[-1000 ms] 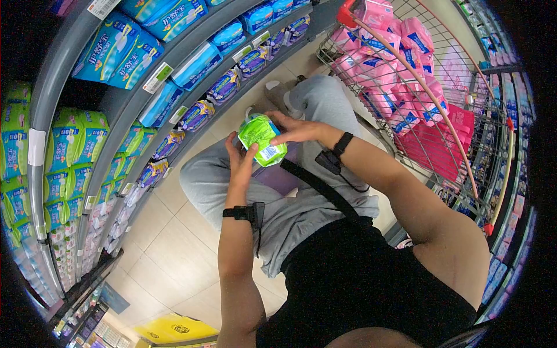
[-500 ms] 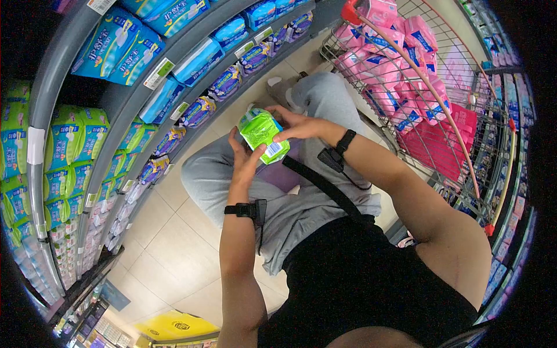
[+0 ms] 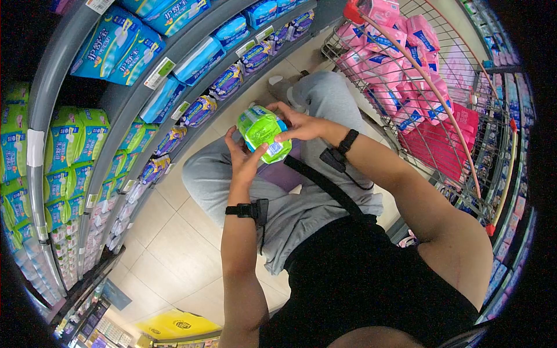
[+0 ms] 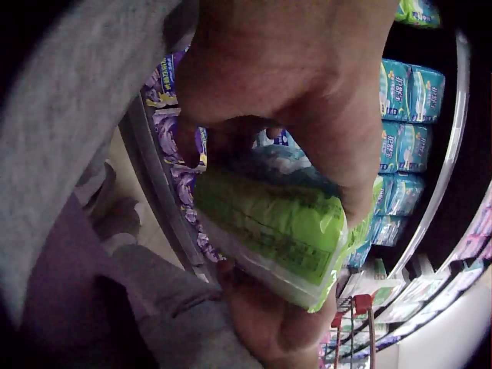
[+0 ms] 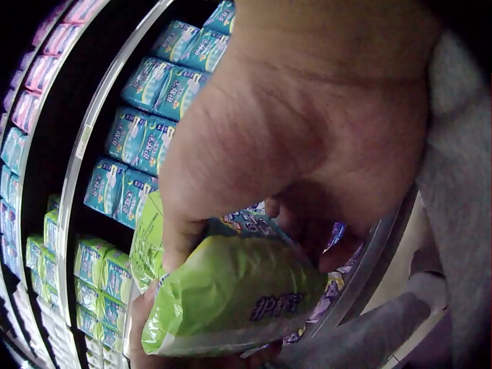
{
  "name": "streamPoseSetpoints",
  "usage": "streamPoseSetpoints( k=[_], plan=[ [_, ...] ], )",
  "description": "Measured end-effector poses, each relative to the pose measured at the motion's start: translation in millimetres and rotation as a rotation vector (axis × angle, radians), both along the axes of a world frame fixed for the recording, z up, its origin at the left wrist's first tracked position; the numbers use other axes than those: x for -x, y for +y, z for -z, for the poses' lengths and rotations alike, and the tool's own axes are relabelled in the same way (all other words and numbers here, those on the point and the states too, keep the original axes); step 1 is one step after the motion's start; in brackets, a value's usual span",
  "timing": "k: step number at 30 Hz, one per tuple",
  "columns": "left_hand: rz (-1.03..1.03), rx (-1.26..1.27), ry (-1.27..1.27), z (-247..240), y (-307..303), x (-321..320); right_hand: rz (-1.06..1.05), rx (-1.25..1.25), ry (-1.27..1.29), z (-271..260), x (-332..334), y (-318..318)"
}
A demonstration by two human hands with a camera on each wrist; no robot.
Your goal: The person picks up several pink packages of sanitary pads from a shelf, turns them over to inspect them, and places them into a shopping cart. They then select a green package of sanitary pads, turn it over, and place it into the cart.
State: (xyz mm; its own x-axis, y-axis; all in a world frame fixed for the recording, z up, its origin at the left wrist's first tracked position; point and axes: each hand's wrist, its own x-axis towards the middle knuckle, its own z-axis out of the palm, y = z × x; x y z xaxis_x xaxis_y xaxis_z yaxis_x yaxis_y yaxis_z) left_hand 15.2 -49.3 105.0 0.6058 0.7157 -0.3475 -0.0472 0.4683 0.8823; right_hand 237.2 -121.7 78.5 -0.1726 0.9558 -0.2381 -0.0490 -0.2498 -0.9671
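A green plastic-wrapped pack (image 3: 261,131) with a white label is held between both hands above the person's lap. The left hand (image 3: 242,158) grips its near left side, thumb on the top face. From the right, the right hand (image 3: 293,126) holds the far edge, with its thumb also on top. In the left wrist view the pack's green side (image 4: 273,223) shows printed text, and a bluish part lies under the left hand (image 4: 284,92). The right wrist view shows the wrapper (image 5: 238,292) under the right hand (image 5: 284,115). Some fingertips are hidden.
Shelves with blue packs (image 3: 116,49), green packs (image 3: 75,136) and purple packs (image 3: 225,82) curve along the left. A wire cart (image 3: 426,87) holding pink packs (image 3: 380,40) stands at the upper right. A yellow panel (image 3: 174,326) lies at the bottom.
The pack has turned and tilted slightly in the hands, showing more of its green side. Both hands keep hold of it, with small finger shifts.
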Motion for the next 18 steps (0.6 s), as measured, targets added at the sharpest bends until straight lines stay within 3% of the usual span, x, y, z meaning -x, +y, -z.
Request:
streamPoseSetpoints(
  k=[8,18],
  plan=[
    [0.018,-0.056,0.035,7.3,4.3,3.7,-0.03,0.025,0.078,-16.6,1.4,3.4],
    [0.034,-0.062,0.032,12.7,4.1,2.9,0.022,0.076,-0.04,14.8,2.2,4.7]
  ],
)
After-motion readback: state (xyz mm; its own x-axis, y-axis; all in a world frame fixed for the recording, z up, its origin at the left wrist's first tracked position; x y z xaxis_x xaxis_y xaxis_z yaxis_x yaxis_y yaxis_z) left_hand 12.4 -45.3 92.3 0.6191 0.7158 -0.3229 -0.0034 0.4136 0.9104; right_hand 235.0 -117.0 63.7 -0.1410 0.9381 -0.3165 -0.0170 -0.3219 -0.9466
